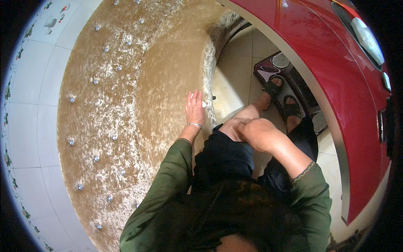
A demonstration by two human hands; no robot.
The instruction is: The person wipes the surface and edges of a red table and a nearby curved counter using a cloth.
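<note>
My left hand (195,108) lies palm down near the front edge of a brown and white mottled sofa seat (170,78). A small white object (204,104) shows beside its fingers, mostly covered by the hand; whether the fingers grip it is hidden. A thin bracelet (194,125) circles that wrist. My right hand (259,132) rests on my bare knee (231,129), its wrist bent and its fingertips blurred and out of sight. Dark cloth (223,154) is bunched just above this knee.
A glossy red tabletop (318,47) curves along the right, carrying a white packet (366,41) and a dark object (389,129). Below it, my sandalled feet (275,86) rest on a dark base (297,85). The sofa's studded backrest (104,119) meets a tiled wall (25,132).
</note>
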